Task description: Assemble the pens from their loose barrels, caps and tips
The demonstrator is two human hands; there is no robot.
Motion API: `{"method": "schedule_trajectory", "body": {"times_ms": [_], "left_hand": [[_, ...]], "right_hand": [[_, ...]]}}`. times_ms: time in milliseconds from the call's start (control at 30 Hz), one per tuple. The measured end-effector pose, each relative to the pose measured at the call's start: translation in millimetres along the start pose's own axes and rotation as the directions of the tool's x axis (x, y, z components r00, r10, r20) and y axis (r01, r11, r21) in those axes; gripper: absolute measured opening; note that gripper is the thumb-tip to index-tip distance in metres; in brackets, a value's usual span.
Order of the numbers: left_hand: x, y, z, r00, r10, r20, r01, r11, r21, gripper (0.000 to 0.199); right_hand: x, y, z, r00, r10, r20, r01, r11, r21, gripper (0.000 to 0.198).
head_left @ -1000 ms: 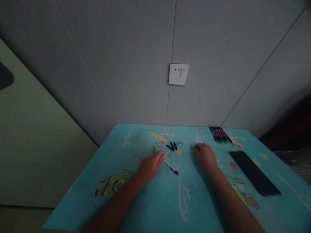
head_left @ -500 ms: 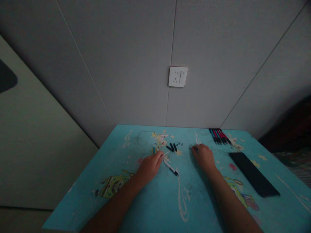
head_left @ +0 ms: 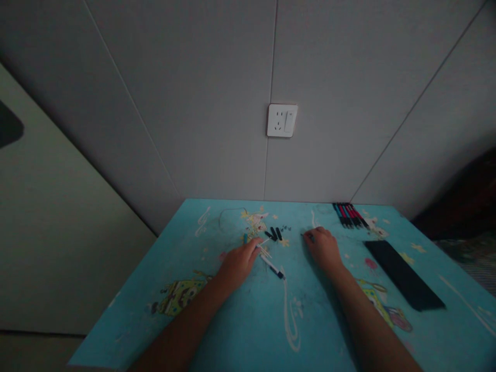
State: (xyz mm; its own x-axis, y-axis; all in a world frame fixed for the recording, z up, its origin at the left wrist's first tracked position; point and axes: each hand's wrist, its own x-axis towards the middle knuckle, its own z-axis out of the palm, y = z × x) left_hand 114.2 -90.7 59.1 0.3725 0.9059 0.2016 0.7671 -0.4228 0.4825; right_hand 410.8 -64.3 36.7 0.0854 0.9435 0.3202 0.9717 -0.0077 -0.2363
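My left hand [head_left: 241, 259] rests low over the table, its fingertips closed around the end of a thin white stick [head_left: 265, 241], like a pen refill. More white sticks [head_left: 265, 252] lie just beside those fingers, and a short teal piece [head_left: 245, 238] stands out behind them. A white and black pen part [head_left: 272, 266] lies nearer to me. Several black tubes [head_left: 274, 234] are between the hands, towards the wall. My right hand [head_left: 322, 249] is closed on a small dark pen part [head_left: 302, 235], mostly hidden, with a dark tip poking out leftward.
Several blue, red and black pens [head_left: 350, 215] lie in a row at the back right. A flat black case or sheet [head_left: 403, 275] is to the right of my right arm. Tiny dark bits [head_left: 285, 228] are scattered behind the tubes. The table [head_left: 248, 330] meets a grey wall with a socket [head_left: 282, 120].
The view has shifted slightly. Both hands stay nearly in place; the fingers of my left hand have moved a little by the white sticks.
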Motion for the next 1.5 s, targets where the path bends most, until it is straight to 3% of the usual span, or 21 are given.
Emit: {"method": "schedule_trajectory", "body": {"times_ms": [433,733,1500], "left_hand": [[0.5,-2.8,2.9,0.999,0.04,-0.029,-0.04,0.999,0.015,0.027],[0.3,-2.6,0.7,0.997,0.073,-0.006,-0.072,0.996,0.053,0.026],[-0.7,-6.8,5.8,0.995,0.093,0.031,-0.096,0.99,0.107,0.029]], "right_hand": [[1.6,-18.6,-5.6,0.998,-0.014,-0.057,0.028,0.965,0.26,0.033],[-23.1,-68.0,-14.9,0.965,-0.261,-0.007,0.218,0.789,0.574,0.02],[-28.4,-72.1,-17.8,0.948,-0.315,-0.047,0.292,0.799,0.526,0.019]]}}
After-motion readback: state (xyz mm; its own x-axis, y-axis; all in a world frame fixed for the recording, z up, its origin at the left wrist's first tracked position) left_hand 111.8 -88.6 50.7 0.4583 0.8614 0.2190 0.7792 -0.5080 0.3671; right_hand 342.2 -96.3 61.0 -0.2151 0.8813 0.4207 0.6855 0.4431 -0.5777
